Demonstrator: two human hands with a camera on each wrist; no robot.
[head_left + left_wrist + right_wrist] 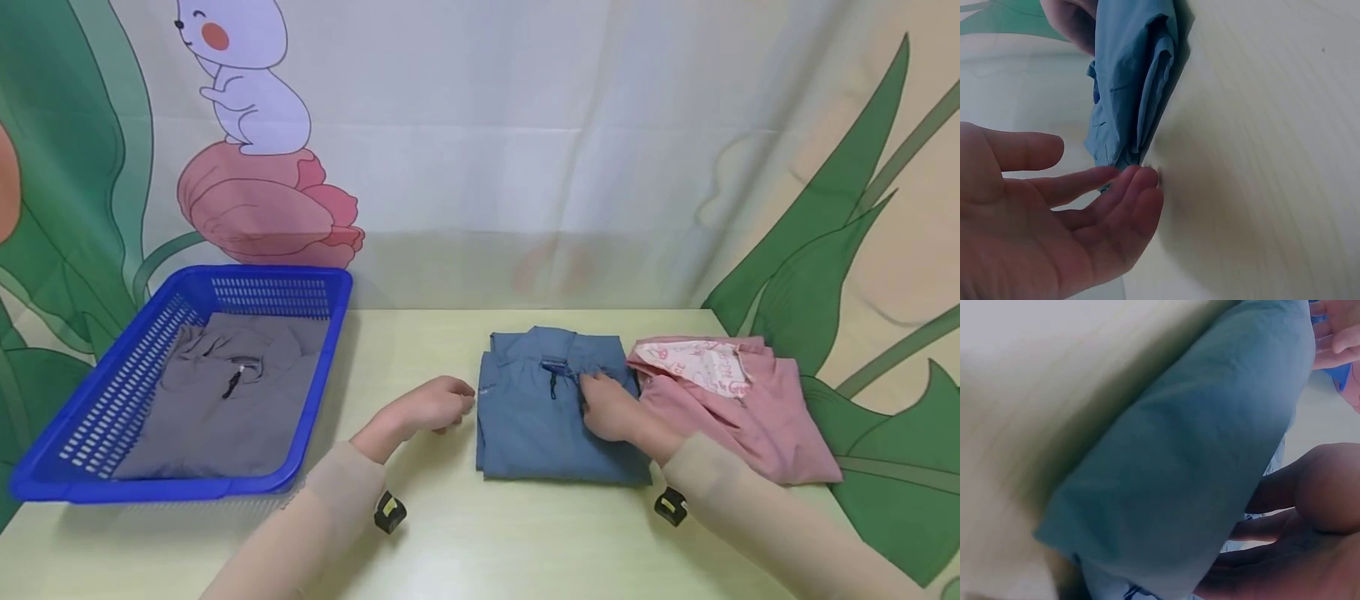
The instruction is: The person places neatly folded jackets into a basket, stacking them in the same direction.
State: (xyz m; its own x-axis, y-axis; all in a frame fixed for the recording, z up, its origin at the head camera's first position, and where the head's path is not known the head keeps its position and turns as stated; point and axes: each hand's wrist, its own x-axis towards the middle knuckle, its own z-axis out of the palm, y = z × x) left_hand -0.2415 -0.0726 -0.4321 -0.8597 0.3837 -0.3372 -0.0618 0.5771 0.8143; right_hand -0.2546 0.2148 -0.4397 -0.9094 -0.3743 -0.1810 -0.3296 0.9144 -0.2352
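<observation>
A folded blue shirt point(551, 433) lies flat on the pale table point(510, 533), just right of the centre of the frame, its collar point(555, 342) toward the top. The right hand point(613, 408) is on its upper right part, fingers bent down onto the cloth near the neck; the right wrist view hides the fingertips behind the cloth, so I cannot tell whether they pinch it. The left hand point(431, 406) is at the shirt's left edge with slack, slightly curved fingers and has hold of nothing; whether the fingertips touch the cloth is unclear.

The shirt looks light, soft and thin, with a smooth face that may let the layers slide over each other. Nothing about it seems fragile, but the fold itself probably comes loose easily. A grip on only the top layer would likely pull it apart; 2 hands slid under the left and right edges, taking all the layers together, should keep it square.

A pink shirt point(772, 425) lies close beside it at the right, and a grey shirt point(225, 433) lies in the blue basket point(165, 489) at the left.
</observation>
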